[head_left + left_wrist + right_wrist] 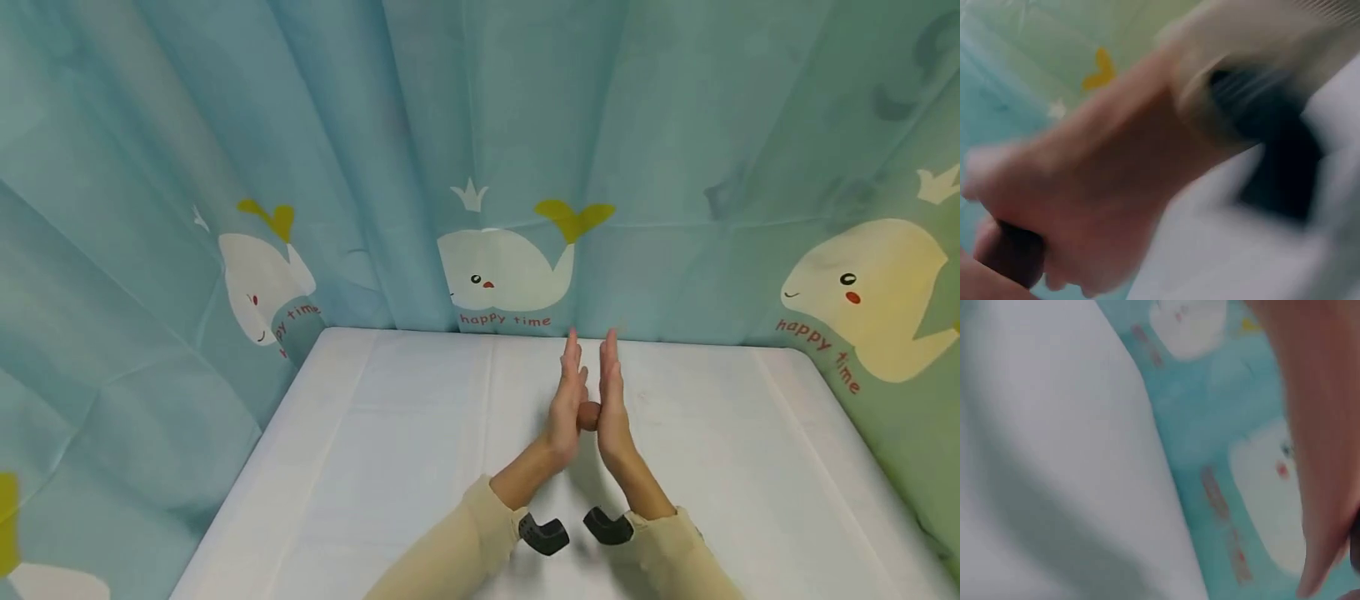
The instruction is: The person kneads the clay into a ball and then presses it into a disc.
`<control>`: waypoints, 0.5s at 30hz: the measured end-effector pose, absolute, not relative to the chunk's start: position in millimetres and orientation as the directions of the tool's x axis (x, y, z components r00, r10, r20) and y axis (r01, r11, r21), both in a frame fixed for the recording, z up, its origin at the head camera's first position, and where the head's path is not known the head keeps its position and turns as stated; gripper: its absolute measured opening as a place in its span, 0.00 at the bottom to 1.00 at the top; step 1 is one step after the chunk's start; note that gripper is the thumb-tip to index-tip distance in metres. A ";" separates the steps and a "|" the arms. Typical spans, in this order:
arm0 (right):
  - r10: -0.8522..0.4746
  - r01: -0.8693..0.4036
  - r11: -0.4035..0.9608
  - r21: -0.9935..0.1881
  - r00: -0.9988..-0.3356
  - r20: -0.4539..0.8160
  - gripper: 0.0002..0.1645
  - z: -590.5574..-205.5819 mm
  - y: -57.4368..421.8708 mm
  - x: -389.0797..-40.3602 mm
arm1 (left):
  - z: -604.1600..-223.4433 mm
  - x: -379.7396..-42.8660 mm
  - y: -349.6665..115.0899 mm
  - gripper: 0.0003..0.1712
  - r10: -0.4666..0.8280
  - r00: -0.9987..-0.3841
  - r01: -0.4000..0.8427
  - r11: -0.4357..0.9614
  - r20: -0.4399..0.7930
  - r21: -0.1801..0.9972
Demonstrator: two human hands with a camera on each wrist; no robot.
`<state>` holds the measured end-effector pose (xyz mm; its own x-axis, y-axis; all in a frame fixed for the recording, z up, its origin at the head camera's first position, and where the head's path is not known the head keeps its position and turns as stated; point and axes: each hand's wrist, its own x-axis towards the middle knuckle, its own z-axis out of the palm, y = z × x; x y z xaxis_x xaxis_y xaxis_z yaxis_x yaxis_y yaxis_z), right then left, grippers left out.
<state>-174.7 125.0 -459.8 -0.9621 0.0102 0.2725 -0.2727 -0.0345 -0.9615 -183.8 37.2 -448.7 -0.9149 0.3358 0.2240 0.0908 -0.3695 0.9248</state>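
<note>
A small reddish-brown ball (588, 416) sits between two flat palms above the white table (420, 433). My left hand (564, 408) touches it from the left, its fingers straight and pointing away from me. From the other side my right hand (613, 408) presses against it, fingers also straight. In the left wrist view the ball (1019, 256) looks dark and the right hand (1085, 200) is blurred. The right wrist view has the left hand (1325, 437) along its right side, with only a dark sliver of the ball at the edge.
A blue-green curtain (510, 108) printed with white whales hangs along the table's back and sides. Black curved camera mounts (544, 535) stick out from both beige sleeves (480, 542), close to each other.
</note>
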 end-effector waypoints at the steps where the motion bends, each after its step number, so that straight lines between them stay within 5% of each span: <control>1: -0.008 -0.280 -0.044 -0.959 -0.960 0.280 0.33 -461.2 119.3 -168.3 | -448.2 -187.9 35.7 0.38 0.309 -0.923 0.116 -0.344 0.229 0.932; 8: -0.004 -0.365 -0.034 -0.930 -0.931 0.366 0.35 -443.2 108.9 -158.1 | -458.7 -195.2 33.7 0.39 0.354 -0.902 0.186 -0.197 0.247 0.963; 15: 0.043 -0.238 -0.088 -0.967 -0.971 0.235 0.34 -471.2 126.4 -177.1 | -442.3 -183.3 33.5 0.42 0.406 -0.877 0.184 -0.215 0.259 0.959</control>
